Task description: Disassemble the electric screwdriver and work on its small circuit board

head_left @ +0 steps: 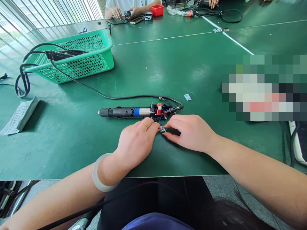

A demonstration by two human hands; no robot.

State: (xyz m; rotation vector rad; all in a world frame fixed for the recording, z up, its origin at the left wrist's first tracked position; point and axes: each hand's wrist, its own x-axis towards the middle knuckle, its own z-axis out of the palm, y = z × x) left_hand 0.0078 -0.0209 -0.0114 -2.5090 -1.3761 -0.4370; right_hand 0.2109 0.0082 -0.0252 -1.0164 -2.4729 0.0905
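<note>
Between my two hands is a small black-and-white printed label (163, 129) beside a thin blue wire. My right hand (192, 132) pinches its right side between thumb and fingertips. My left hand (137, 140), with curled fingers, closes at the label's left edge; its thumb is hidden. Just beyond my hands lies an electric screwdriver (144, 112) with its rear housing open. A red switch (159, 109) and several coloured wires show inside. A black power cable (134, 96) runs from its right end. Another small pale label (187, 97) lies on the green table behind my right hand.
A green plastic basket (83, 65) with coiled black cable stands at the back left. A folded, printed packet (20, 116) lies at the left. Across the table, a co-worker's hands (127, 14) are near a red bin (157, 10). The right side is partly blurred.
</note>
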